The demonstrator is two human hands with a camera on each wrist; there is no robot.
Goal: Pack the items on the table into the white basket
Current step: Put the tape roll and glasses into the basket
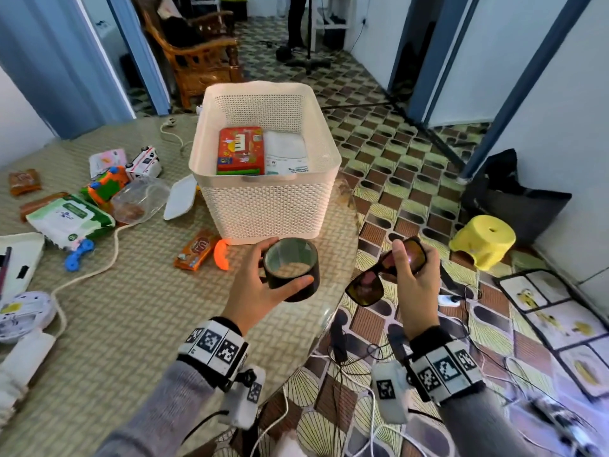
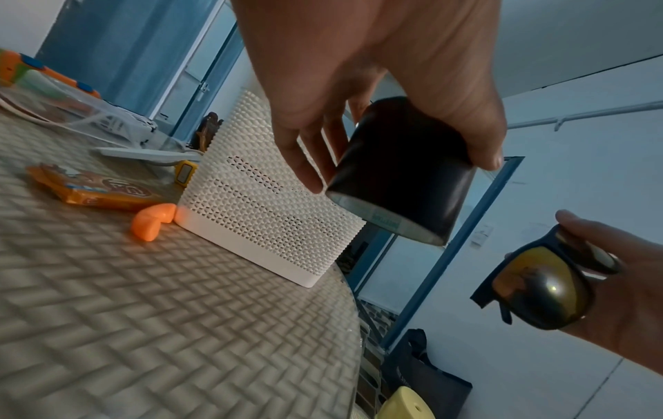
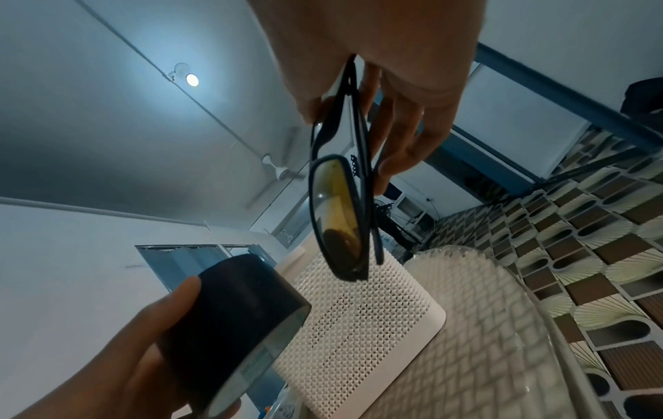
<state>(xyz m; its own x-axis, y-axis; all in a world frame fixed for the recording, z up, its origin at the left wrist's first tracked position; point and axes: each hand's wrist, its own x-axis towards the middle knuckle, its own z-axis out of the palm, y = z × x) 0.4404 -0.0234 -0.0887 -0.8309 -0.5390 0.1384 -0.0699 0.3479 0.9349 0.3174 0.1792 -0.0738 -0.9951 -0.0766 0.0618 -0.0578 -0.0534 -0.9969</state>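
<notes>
Now tape roll (image 1: pixel 291 269) in left hand (image 1: pixel 260 288)

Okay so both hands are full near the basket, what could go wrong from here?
The right hand pinches the sunglasses out past the table edge, so a slip would likely drop them on the tiled floor. Dropped in together, the black tape roll in the left hand might scratch their lenses inside the white basket.
</notes>
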